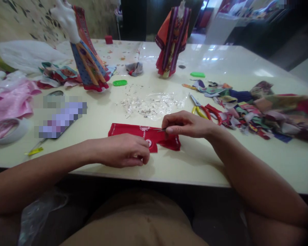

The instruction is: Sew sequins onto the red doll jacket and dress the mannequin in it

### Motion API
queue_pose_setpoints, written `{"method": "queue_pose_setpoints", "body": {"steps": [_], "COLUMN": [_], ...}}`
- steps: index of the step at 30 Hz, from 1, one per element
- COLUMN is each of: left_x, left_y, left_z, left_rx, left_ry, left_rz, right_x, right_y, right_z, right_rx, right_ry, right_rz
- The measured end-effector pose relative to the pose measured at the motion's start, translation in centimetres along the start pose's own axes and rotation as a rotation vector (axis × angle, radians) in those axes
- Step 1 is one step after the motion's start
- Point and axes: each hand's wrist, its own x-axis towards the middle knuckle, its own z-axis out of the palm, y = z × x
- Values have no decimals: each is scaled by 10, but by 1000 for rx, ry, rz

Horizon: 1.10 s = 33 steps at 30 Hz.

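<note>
A small red doll garment [125, 130] with white bead-like trim lies flat near the front of the table. My right hand [183, 124] pinches metal tweezers [161, 130], whose tips point left over the cloth near the trimmed neckline. Resting on the lower left part of the garment is my left hand [125, 150], its fingers curled; whatever they hold, if anything, is hidden. Just beyond the garment, a clear plastic sheet [154, 106] carries scattered tiny shiny pieces.
Yellow-and-red-handled scissors [196, 102] lie beside fabric scraps [246, 112] on the right. A phone-like object [64, 119], blurred out, and pink satin [12, 95] are at left. Two dressed mannequins, one left [88, 66] and one centre [173, 41], stand behind, near green trays [120, 83].
</note>
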Motion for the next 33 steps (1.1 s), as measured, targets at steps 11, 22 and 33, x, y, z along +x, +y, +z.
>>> {"method": "queue_pose_setpoints", "body": {"steps": [11, 22, 33], "left_x": [-19, -18, -20], "left_y": [7, 10, 2], "left_z": [57, 59, 8], "left_rx": [-69, -60, -408], "left_ry": [279, 389, 663], "left_rz": [-115, -144, -562], "right_x": [-3, -5, -5], "right_y": [-5, 3, 3], "right_z": [-3, -8, -11], "right_rx": [-5, -26, -114], "right_ry": [73, 153, 360], "right_rz": [0, 59, 153]}}
